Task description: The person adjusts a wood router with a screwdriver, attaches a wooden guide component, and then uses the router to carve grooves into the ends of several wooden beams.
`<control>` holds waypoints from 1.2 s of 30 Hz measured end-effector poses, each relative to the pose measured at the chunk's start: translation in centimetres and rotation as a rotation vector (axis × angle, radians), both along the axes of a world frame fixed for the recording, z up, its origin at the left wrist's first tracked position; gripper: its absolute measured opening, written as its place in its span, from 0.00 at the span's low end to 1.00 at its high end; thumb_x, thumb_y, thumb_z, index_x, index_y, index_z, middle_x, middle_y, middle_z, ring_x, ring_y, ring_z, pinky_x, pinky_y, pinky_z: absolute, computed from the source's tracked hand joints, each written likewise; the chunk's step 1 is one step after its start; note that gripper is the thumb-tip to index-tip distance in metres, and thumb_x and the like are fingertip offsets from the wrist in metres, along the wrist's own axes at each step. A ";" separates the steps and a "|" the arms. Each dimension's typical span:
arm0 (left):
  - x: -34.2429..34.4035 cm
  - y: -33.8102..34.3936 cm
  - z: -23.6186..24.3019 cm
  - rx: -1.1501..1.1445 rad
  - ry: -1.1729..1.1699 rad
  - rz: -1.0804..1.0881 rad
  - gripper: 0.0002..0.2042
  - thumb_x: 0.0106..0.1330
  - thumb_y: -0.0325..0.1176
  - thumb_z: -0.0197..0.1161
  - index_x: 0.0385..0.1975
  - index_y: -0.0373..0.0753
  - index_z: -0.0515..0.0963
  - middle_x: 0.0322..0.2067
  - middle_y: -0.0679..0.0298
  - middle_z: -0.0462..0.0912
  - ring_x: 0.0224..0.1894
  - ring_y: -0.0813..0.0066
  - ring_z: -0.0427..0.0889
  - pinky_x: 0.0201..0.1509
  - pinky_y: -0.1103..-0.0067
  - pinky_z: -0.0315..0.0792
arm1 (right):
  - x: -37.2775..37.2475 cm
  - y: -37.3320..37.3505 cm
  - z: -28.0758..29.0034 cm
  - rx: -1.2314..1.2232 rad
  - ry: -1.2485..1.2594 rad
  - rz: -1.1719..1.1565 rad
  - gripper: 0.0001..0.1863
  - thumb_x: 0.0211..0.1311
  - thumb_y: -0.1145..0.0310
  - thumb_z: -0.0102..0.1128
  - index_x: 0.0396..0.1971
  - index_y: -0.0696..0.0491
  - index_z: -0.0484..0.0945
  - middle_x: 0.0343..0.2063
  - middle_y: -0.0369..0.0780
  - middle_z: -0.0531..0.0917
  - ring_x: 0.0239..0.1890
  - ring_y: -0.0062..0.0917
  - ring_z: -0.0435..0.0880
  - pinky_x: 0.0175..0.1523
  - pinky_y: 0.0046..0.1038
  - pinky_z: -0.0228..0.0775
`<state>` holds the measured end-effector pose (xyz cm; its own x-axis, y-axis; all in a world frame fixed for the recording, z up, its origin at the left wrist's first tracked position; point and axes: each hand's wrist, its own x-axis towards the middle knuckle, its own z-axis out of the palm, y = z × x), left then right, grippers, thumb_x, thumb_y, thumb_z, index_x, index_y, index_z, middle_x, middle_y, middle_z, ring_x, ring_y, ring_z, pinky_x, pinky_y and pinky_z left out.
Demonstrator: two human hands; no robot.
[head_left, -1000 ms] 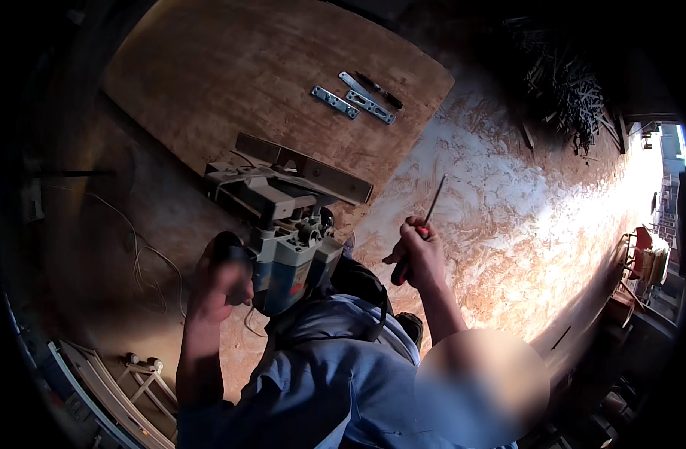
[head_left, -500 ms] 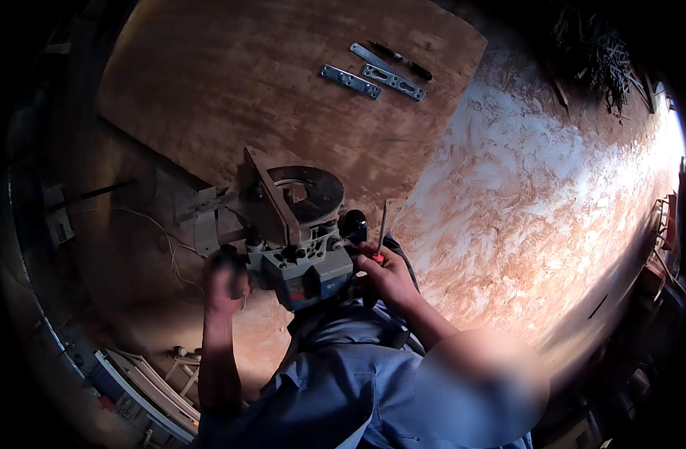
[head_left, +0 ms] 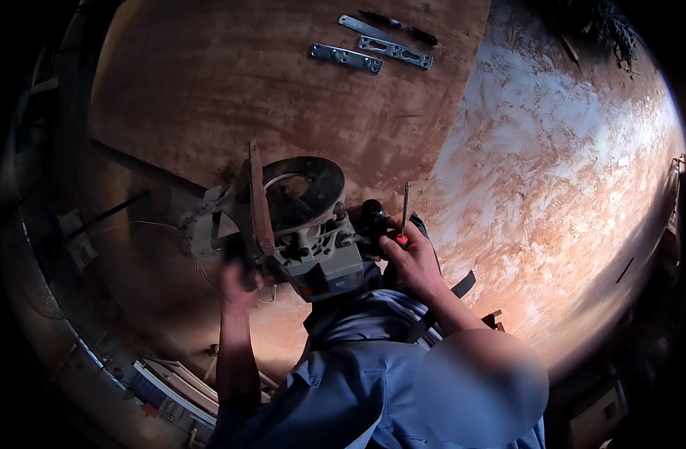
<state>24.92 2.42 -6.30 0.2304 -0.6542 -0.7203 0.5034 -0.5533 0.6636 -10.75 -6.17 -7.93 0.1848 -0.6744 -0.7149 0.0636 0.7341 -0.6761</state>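
Head view: left hand (head_left: 238,278) clamped on the router (head_left: 305,239) side handle; right hand (head_left: 412,258) clamped on a screwdriver (head_left: 405,213) at the opposite knob. Router tipped, base up, above the surface (head_left: 208,90). Likely heavy, rigid; support by both handles. Metal plates (head_left: 346,58) at 12 o'clock.

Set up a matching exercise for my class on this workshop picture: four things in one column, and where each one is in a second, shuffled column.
Things:
1. power router
2. screwdriver
3. metal plates
4. round wooden board

Places:
A. lying at the board's far edge
B. held in the right hand
C. gripped by the left hand, base tipped up
D. resting on the chipboard sheet

Pairs: 1-C, 2-B, 3-A, 4-D
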 end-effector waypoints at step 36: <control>-5.6 -4.8 11.5 -0.280 -0.195 -0.073 0.22 0.56 0.34 0.61 0.50 0.35 0.69 0.28 0.58 0.78 0.15 0.73 0.74 0.14 0.79 0.71 | 0.7 -3.9 0.4 -0.022 -0.168 -0.019 0.20 0.66 0.68 0.60 0.55 0.59 0.73 0.34 0.36 0.81 0.32 0.16 0.79 0.39 0.19 0.72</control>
<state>19.32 -2.35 5.20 0.2914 -0.8401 -0.4576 0.3178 -0.3661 0.8746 -10.05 -10.07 -7.52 0.2875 -0.6939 -0.6602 0.1907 0.7170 -0.6705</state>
